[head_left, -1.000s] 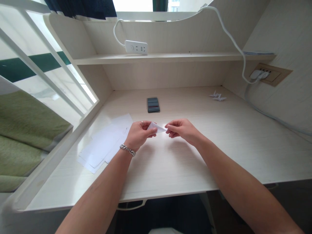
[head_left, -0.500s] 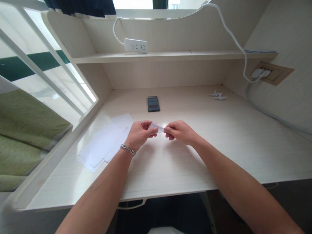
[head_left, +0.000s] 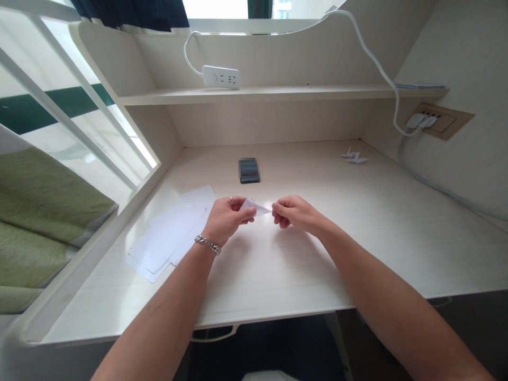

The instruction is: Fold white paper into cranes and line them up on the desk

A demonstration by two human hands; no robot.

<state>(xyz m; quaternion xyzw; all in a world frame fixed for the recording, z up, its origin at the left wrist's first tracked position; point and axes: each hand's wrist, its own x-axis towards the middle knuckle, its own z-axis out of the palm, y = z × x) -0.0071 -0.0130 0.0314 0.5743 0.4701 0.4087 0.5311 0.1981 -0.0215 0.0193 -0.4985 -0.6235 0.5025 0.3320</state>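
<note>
My left hand (head_left: 228, 216), with a ring and a chain bracelet at the wrist, pinches a small white folded paper (head_left: 260, 208) between thumb and fingers. The paper has a flat, pointed shape and its narrow tip extends to the right. At that tip are the closed fingertips of my right hand (head_left: 291, 212); whether they grip it firmly is hard to see. Both hands are just above the middle of the desk. Loose white paper sheets (head_left: 170, 227) lie overlapping left of my left hand.
A dark, pixelated box-like object (head_left: 249, 170) lies beyond my hands. Small folded paper cranes (head_left: 354, 156) rest at the back right of the desk (head_left: 381, 227). On the shelf (head_left: 278, 93) stands a white power strip (head_left: 221, 77); a white cable (head_left: 375, 55) hangs to a wall socket (head_left: 442, 120).
My right hand has shifted slightly to the right, its fingertips now at the paper's tip, so more of the paper shows. My left hand has stayed nearly in place.
</note>
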